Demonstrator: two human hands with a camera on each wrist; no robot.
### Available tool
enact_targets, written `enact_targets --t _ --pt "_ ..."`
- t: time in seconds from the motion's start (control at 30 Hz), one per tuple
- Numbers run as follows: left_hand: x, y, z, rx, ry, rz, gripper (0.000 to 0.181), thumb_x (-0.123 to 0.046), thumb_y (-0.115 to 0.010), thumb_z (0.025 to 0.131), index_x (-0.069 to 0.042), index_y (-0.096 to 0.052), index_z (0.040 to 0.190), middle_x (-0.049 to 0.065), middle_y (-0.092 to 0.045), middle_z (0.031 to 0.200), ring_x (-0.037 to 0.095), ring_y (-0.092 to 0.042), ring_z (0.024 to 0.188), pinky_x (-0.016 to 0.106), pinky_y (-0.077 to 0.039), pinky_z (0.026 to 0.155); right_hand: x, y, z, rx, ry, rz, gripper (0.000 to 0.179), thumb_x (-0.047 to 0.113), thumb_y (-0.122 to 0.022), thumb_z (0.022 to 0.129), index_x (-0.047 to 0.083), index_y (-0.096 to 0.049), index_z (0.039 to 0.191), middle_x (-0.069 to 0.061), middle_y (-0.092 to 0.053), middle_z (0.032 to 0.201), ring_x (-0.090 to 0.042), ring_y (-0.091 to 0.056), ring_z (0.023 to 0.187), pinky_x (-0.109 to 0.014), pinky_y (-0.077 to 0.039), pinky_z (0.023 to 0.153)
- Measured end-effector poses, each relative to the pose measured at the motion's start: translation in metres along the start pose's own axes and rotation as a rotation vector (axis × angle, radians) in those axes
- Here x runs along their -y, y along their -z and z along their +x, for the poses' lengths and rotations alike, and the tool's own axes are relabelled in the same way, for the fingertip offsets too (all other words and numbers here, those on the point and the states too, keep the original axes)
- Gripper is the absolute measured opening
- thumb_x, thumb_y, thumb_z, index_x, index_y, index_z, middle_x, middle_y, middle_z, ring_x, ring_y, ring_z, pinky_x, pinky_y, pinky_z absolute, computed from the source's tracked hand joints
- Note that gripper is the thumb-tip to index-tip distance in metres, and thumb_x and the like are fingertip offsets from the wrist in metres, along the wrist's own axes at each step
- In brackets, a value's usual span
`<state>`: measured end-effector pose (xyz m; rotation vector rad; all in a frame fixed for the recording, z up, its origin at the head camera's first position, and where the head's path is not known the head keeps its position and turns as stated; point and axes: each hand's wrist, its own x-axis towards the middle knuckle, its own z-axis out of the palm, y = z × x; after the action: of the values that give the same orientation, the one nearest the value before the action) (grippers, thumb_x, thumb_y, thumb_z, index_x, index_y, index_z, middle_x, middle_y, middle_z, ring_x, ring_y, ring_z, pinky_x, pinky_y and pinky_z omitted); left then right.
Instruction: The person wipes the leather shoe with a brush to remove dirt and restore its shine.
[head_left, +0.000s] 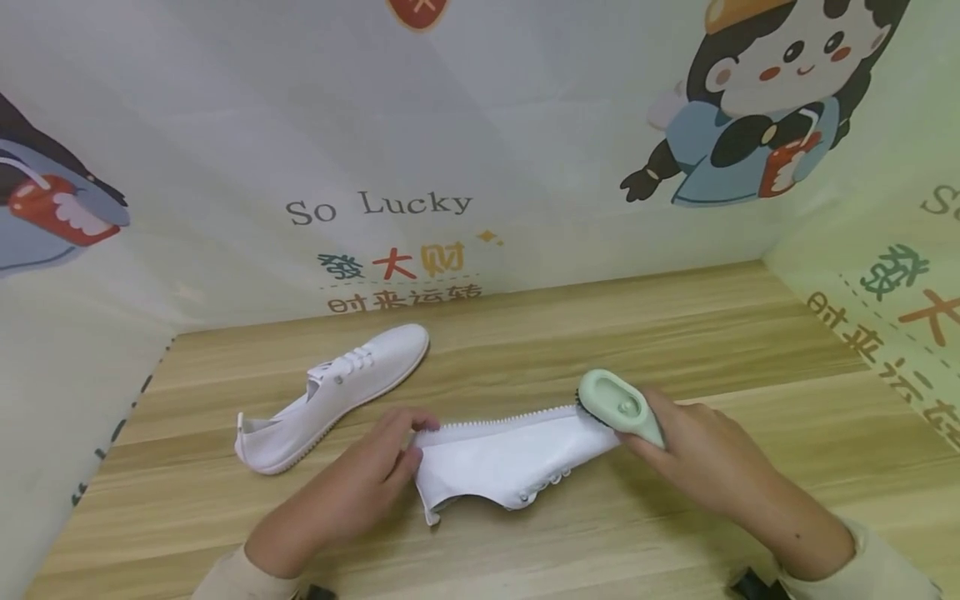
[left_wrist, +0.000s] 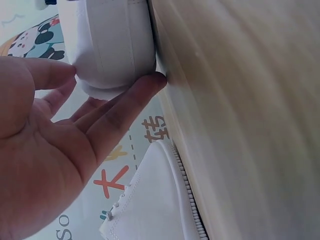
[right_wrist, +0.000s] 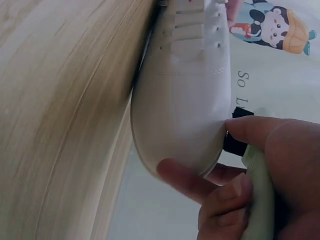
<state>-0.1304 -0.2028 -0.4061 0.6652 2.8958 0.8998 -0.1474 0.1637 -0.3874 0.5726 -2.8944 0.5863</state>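
A white lace-up shoe (head_left: 510,458) lies on its side on the table, with its ridged sole edge facing the far wall. At its heel, my left hand (head_left: 378,458) pinches the shoe between thumb and fingers; the left wrist view shows the heel (left_wrist: 115,45) close up. My right hand (head_left: 701,450) grips a pale green brush (head_left: 618,404) with dark bristles (right_wrist: 236,142), which are right at the sole edge near the toe. In the right wrist view, some fingers of that hand also touch the shoe's toe (right_wrist: 185,125).
The matching white shoe (head_left: 375,367) sits upright behind my left hand, toe pointing to the far right. A wood-grain table (head_left: 585,325) lies beneath everything. Pale printed sheets (head_left: 555,150) with cartoon figures and lettering rise at the back and both sides.
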Motion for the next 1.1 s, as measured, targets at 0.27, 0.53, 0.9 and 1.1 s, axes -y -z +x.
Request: enact_targets --t 0.27,0.53,0.9,1.1 --pt "0.000 0.003 0.001 0.018 0.009 -0.018 0.029 -0.014 -0.051 0.104 -0.017 -0.059 0.132 -0.001 -0.061 0.129 0.015 -0.056 0.121 0.043 -0.049 0.100 0.006 -0.001 0.001 -0.080 0.091 -0.033 0.034 0.029 -0.077 0.085 0.013 -0.067 0.114 0.005 -0.065 0.072 -0.006 -0.045 0.056 -0.027 -0.039 0.051" --pt "0.006 0.004 0.002 0.037 0.038 -0.053 0.026 -0.024 -0.055 0.104 -0.022 -0.068 0.126 -0.002 -0.067 0.126 0.017 -0.061 0.117 0.039 -0.053 0.095 0.020 -0.014 -0.005 -0.149 0.296 -0.042 0.048 0.030 -0.077 0.081 0.017 -0.061 0.125 0.004 -0.072 0.084 0.004 -0.044 0.057 -0.018 -0.041 0.049" --pt "0.005 0.005 0.018 0.087 0.097 -0.008 0.028 -0.036 -0.055 0.103 -0.023 -0.075 0.116 -0.004 -0.073 0.114 0.017 -0.064 0.115 0.044 -0.051 0.099 0.055 -0.033 -0.006 -0.091 0.396 -0.035 0.052 0.030 -0.074 0.083 0.023 -0.060 0.133 0.005 -0.066 0.089 0.005 -0.034 0.054 -0.017 -0.037 0.051" --pt "0.011 0.008 0.024 0.107 0.038 -0.025 0.030 -0.040 -0.053 0.102 -0.024 -0.076 0.115 -0.008 -0.073 0.104 0.011 -0.065 0.103 0.037 -0.052 0.091 0.071 -0.041 -0.002 -0.111 0.478 -0.084 0.053 0.032 -0.075 0.081 0.024 -0.063 0.132 0.009 -0.056 0.079 0.003 -0.033 0.054 -0.016 -0.031 0.049"
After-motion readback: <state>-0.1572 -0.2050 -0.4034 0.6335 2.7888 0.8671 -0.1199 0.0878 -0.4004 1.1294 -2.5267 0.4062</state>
